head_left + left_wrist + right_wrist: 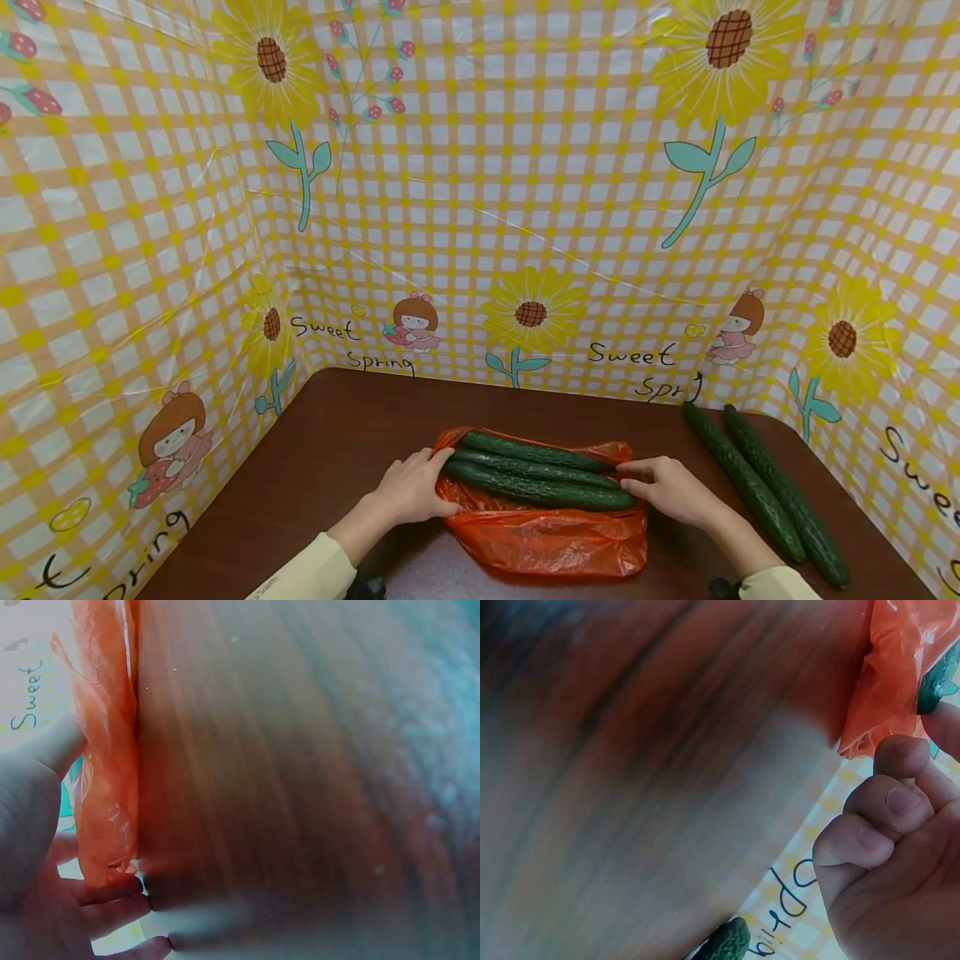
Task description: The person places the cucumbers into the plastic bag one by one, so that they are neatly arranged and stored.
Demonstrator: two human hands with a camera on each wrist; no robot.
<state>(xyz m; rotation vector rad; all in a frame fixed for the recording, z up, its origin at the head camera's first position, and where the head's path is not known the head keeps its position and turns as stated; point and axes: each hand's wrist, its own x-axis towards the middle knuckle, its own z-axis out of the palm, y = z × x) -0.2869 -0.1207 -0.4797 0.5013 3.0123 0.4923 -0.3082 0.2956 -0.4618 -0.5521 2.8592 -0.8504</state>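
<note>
An orange plastic bag (555,546) lies on the dark table, its mouth spread around three long green cucumbers (536,483) lying side by side. My left hand (408,490) holds the bag's left end, thumb at the near side and fingers at the far side. In the left wrist view, its fingers (120,906) reach past the orange film near the tabletop. At the opposite end, my right hand (667,490) pinches a cucumber's tip between thumb and index finger. The right wrist view shows that cucumber tip (935,682) against the thumb, with the other fingers curled beside the bag.
Two more cucumbers (768,487) lie side by side at the table's right, beyond my right forearm. The brown table (352,417) ends against walls (480,208) covered in a checked sunflower sheet at the back and both sides.
</note>
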